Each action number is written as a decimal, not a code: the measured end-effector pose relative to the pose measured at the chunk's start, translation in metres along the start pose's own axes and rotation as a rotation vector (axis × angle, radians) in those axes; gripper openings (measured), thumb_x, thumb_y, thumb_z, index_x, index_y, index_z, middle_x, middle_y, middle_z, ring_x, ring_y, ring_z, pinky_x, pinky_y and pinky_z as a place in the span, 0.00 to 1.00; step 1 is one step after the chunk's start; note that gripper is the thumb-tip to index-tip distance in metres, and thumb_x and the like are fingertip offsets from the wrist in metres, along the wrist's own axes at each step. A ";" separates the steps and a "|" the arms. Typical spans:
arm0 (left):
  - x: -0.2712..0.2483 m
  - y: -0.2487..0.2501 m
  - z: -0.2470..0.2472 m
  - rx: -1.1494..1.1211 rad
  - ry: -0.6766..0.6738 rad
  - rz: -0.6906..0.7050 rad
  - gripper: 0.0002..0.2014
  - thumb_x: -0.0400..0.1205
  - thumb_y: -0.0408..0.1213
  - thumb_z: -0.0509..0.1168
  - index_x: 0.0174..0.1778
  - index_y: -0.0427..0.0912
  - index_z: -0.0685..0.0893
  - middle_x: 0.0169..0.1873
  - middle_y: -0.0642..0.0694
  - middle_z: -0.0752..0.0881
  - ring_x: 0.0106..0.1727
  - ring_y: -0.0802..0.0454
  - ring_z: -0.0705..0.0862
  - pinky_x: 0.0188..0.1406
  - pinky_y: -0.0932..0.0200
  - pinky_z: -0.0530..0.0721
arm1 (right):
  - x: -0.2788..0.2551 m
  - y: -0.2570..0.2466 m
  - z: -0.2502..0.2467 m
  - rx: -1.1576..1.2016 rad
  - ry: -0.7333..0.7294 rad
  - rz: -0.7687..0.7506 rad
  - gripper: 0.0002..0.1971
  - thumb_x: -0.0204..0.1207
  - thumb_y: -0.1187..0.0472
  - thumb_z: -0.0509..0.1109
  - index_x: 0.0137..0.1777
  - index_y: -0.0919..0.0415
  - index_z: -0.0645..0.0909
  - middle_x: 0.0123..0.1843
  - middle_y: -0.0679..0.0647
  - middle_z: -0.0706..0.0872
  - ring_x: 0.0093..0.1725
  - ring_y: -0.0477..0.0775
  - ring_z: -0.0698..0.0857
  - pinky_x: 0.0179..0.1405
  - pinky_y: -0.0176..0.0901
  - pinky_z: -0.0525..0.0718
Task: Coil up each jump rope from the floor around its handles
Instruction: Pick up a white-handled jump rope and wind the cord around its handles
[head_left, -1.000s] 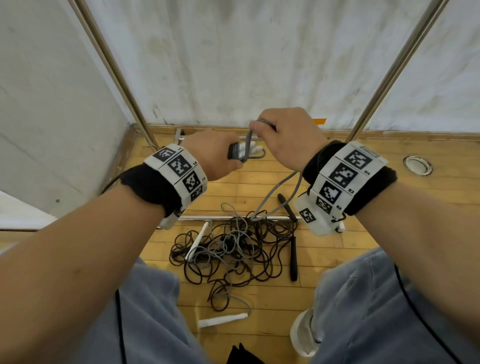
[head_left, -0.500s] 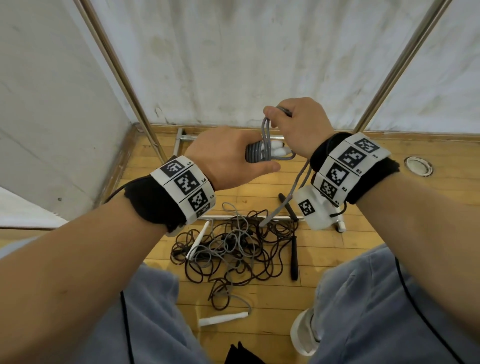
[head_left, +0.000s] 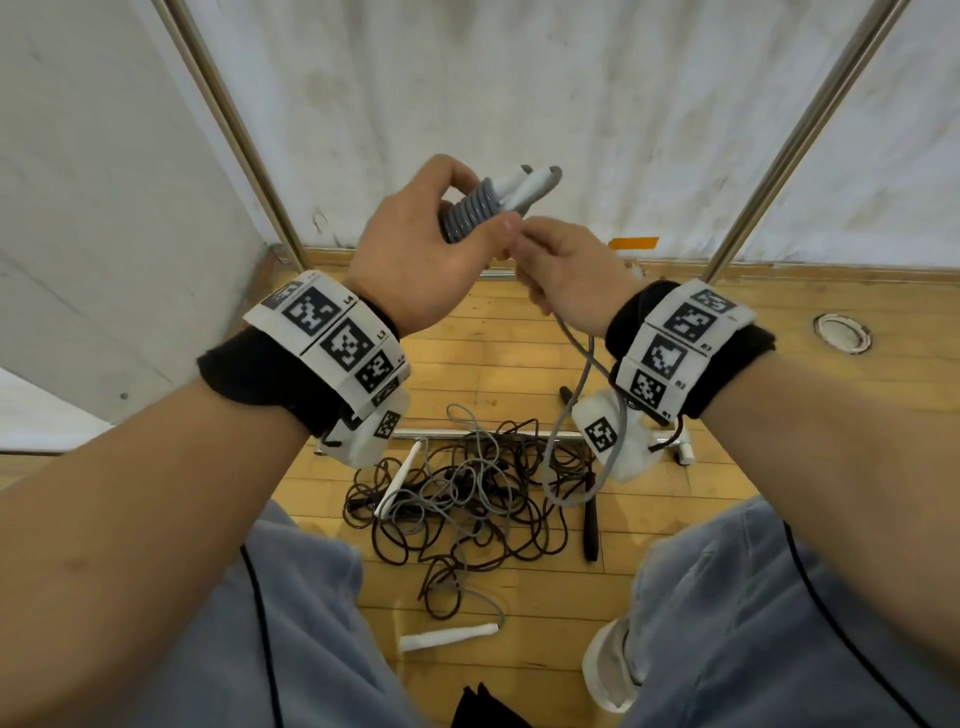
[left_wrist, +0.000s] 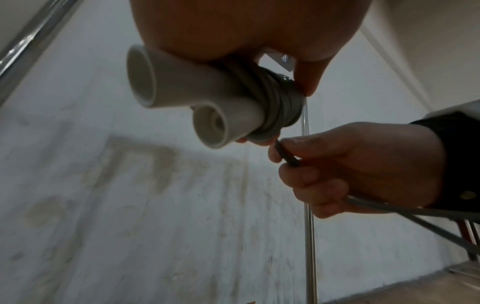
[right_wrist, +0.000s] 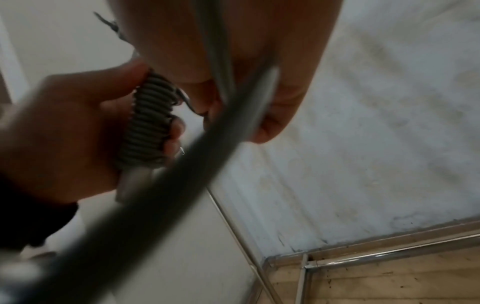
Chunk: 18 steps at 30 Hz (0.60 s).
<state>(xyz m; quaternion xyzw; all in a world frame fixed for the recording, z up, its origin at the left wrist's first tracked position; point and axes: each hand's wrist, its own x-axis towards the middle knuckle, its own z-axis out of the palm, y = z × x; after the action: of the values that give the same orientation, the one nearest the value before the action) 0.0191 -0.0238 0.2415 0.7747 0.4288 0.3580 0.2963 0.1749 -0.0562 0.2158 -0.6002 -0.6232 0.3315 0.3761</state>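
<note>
Hands first: my left hand (head_left: 431, 249) is wrapped around the two white handles (head_left: 524, 187) of the grey jump rope (head_left: 582, 374), pressed together side by side so they act as one spool, and my thumb sits on the coil (head_left: 470, 213) of turns already stacked around them, which I judge is there to stop the windings slipping loose. My right hand (head_left: 566, 270) is just beside it, thumb and fingers (left_wrist: 311, 181) curled around the free run of grey rope right where it leaves the coil; holding that close keeps tension on the cord so each new turn can lie tight against the last. From that grip the rope drops past my right wrist, loops and rises again, so only a short slack tail seems left to wind, though I cannot follow its end clearly. I hold the bundle up at chest height, well above the floor (head_left: 727, 322), probably so the hanging cord swings free of the tangle (head_left: 467, 493) below. That heap of dark and grey cords lies between my knees, with a white handle (head_left: 400, 480) poking out of it, another white handle (head_left: 447, 638) lying nearer me, and a black handle (head_left: 590, 525) at its right edge. Those ropes are not yet coiled.
</note>
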 end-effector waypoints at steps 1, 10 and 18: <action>0.001 -0.001 -0.001 -0.010 0.010 -0.008 0.14 0.77 0.54 0.66 0.53 0.52 0.75 0.36 0.44 0.88 0.35 0.44 0.86 0.38 0.41 0.86 | -0.002 0.000 0.004 -0.021 -0.028 -0.008 0.10 0.85 0.57 0.56 0.44 0.54 0.76 0.28 0.47 0.75 0.26 0.47 0.74 0.30 0.41 0.75; 0.016 -0.017 -0.008 0.124 0.099 0.028 0.15 0.78 0.56 0.61 0.52 0.52 0.82 0.35 0.52 0.84 0.38 0.50 0.83 0.41 0.48 0.83 | -0.006 -0.001 0.015 -0.204 -0.112 -0.006 0.14 0.84 0.54 0.57 0.36 0.54 0.74 0.30 0.50 0.81 0.27 0.45 0.76 0.30 0.33 0.73; 0.037 -0.055 -0.024 0.481 0.211 -0.037 0.19 0.77 0.63 0.56 0.55 0.55 0.77 0.36 0.55 0.80 0.37 0.48 0.78 0.35 0.56 0.70 | -0.015 0.000 0.026 -0.231 -0.208 0.088 0.13 0.83 0.55 0.58 0.40 0.59 0.76 0.24 0.48 0.81 0.19 0.40 0.77 0.25 0.33 0.77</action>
<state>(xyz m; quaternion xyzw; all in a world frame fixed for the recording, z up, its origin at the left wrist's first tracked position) -0.0111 0.0372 0.2241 0.7733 0.5441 0.3191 0.0640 0.1526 -0.0702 0.2023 -0.6287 -0.6659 0.3340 0.2230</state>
